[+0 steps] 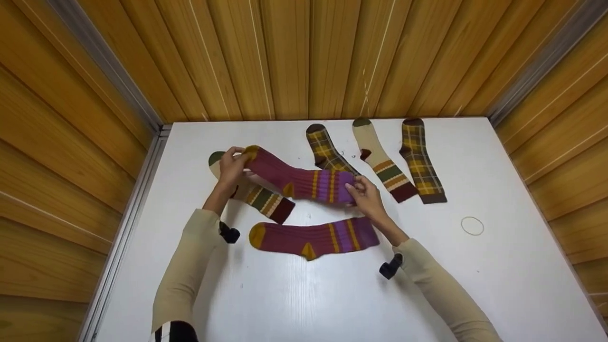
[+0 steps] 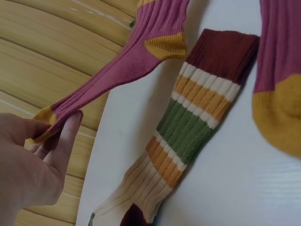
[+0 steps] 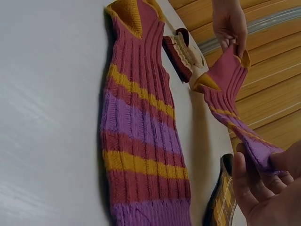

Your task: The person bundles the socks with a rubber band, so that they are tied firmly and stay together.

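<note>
A magenta sock (image 1: 280,173) with mustard toe and heel and a purple-striped cuff is stretched between both hands above the table. My left hand (image 1: 232,166) pinches its mustard toe, seen closely in the left wrist view. At the other end my right hand (image 1: 366,195) grips the purple cuff. Its matching magenta sock (image 1: 294,239) lies flat on the table, nearer the body, toe to the left. Under the held sock, a cream sock (image 2: 197,108) with green and orange stripes and a dark red cuff lies partly hidden in the head view.
Toward the back right lie a brown-yellow plaid sock (image 1: 327,149), another cream striped sock (image 1: 382,159) and a second plaid sock (image 1: 419,161). A thin rubber band (image 1: 472,226) rests on the white table (image 1: 304,294) at right. Wood-look panels (image 1: 285,57) wall the back and sides.
</note>
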The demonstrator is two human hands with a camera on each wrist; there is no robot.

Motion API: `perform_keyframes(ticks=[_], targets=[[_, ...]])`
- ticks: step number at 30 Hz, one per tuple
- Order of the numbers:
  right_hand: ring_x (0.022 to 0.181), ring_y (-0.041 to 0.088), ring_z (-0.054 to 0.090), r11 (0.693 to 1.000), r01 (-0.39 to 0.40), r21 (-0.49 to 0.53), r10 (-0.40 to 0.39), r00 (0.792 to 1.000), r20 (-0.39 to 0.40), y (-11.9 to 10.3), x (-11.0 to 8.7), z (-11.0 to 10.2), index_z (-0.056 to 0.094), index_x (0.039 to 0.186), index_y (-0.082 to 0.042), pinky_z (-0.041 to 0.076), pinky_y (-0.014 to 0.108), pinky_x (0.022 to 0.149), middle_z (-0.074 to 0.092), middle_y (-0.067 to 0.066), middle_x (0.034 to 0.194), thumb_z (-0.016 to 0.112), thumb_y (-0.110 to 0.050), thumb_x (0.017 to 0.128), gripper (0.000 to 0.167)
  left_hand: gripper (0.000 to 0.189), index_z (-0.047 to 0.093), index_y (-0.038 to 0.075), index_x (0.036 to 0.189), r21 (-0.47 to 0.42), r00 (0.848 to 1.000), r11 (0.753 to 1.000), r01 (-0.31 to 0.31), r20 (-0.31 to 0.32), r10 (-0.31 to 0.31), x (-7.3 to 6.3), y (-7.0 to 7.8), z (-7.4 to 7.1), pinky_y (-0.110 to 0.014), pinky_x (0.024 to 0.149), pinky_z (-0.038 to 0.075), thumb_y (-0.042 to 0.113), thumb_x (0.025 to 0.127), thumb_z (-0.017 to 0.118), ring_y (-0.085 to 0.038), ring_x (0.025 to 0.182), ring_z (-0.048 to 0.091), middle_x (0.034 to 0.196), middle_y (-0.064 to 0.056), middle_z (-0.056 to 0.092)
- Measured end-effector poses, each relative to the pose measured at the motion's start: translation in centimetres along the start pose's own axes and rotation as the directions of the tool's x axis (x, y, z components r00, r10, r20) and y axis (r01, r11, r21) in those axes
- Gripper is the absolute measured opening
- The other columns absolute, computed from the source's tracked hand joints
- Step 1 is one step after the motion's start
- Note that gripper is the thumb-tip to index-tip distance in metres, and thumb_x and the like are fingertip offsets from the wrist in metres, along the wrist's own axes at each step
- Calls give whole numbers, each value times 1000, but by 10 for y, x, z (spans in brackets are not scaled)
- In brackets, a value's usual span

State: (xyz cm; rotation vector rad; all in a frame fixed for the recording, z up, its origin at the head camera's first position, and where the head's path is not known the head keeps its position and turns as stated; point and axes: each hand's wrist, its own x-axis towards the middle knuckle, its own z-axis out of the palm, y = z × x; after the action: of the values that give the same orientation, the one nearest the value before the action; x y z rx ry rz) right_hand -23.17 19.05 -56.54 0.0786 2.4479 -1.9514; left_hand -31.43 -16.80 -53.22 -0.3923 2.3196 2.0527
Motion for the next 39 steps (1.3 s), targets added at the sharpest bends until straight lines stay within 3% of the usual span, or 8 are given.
perform_keyframes(ticks=[4, 7, 17, 22, 26, 31, 34, 39], targets=[[68, 8, 68, 992, -40, 122, 39, 999, 7, 2, -1, -13, 57, 120, 8, 62, 35, 65, 73, 6, 86, 64, -10, 101, 27, 30, 62, 1, 127, -33, 999, 999, -11, 32, 12, -17, 1, -2, -34, 66, 63, 13, 101, 63, -8, 65, 70, 100, -13, 74], [64, 10, 69, 982, -72, 173, 69, 997, 27, 3, -3, -24, 54, 125, 9, 62, 34, 63, 71, -4, 81, 64, -10, 101, 32, 33, 64, 3, 131, -13, 999, 1000, -20, 45, 21, -30, 0, -4, -30, 60, 61, 13, 100, 65, -9, 60, 70, 102, -15, 76], [62, 7, 67, 972, -144, 183, 123, 985, 122, 8, -23, -64, 54, 122, 7, 58, 23, 59, 74, -8, 77, 66, -6, 99, 29, 32, 63, -4, 129, -74, 984, 997, 14, 175, -1, -77, -13, -11, -24, 61, 60, 1, 97, 65, -14, 69, 72, 96, -10, 76], [64, 6, 67, 982, -159, 104, 134, 968, 210, 12, -36, -79, 56, 121, 5, 59, 26, 59, 75, -8, 79, 68, -8, 98, 30, 33, 63, -3, 129, -20, 977, 999, 43, 210, -38, -100, -26, -16, -26, 64, 61, 2, 97, 67, -13, 73, 72, 95, -10, 76], [65, 7, 67, 989, -143, 20, 128, 933, 337, 16, -42, -89, 54, 124, 9, 59, 27, 59, 76, -7, 83, 69, -11, 98, 36, 33, 62, -1, 128, 18, 972, 996, 83, 218, -85, -116, -35, -22, -26, 64, 61, 1, 96, 66, -13, 70, 71, 90, -10, 75], [63, 8, 67, 981, -188, -38, 183, 855, 486, 26, -46, -98, 51, 125, 7, 58, 26, 60, 76, -5, 84, 68, -15, 99, 38, 34, 60, -3, 129, 14, 950, 992, 127, 286, -126, -133, -46, -28, -23, 60, 59, -2, 95, 64, -11, 63, 68, 81, -5, 73], [61, 9, 67, 976, -203, -79, 214, 826, 522, 33, -47, -99, 50, 127, 7, 58, 26, 60, 74, -3, 83, 68, -15, 99, 40, 32, 62, -3, 125, 87, 946, 993, 82, 307, -105, -138, -59, -27, -29, 59, 60, -3, 94, 65, -13, 61, 68, 81, -8, 72], [59, 10, 65, 978, -45, -202, 133, 883, 450, 40, -51, -92, 55, 125, 10, 55, 25, 55, 72, 17, 90, 71, -11, 96, 40, 26, 66, -1, 119, 279, 958, 959, -38, 284, -45, -141, -80, -22, -34, 55, 60, -2, 93, 67, -16, 61, 68, 93, -19, 74]])
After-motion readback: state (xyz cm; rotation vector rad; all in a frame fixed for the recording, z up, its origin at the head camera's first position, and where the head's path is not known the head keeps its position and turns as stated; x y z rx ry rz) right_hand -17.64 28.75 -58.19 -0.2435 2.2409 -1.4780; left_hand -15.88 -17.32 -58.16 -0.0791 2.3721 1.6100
